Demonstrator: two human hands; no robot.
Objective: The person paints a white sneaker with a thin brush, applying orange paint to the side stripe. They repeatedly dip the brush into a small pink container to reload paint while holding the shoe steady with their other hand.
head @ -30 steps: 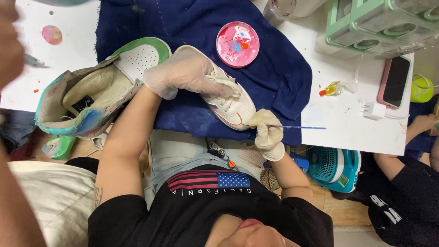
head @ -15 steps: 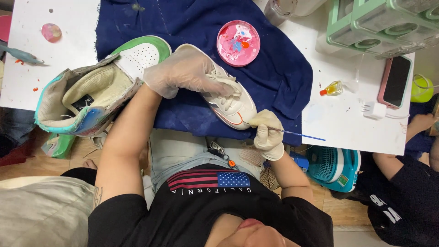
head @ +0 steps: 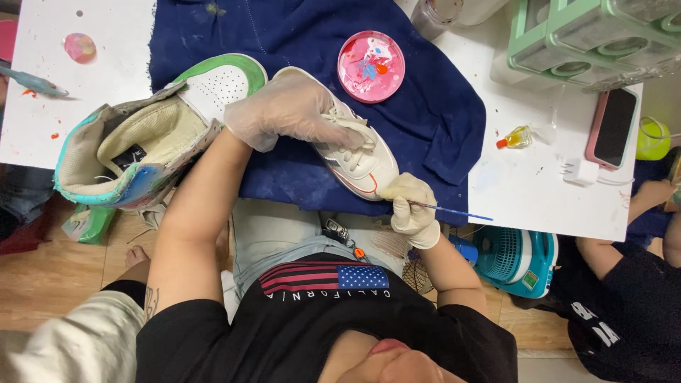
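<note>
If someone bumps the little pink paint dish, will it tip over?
Probably not: the pink paint dish looks flat and shallow, so it would likely slide rather than tip. The blue cloth under it may slow sliding. Wet paint might smear.

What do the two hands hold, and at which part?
Left hand grips the white sneaker over its laces; right hand pinches a thin paintbrush near its bristle end.

Large green-and-teal high-top sneaker (head: 152, 138) at left; pink paint dish (head: 371, 66) on navy cloth (head: 433, 106); smartphone (head: 612, 128) far right.
</note>
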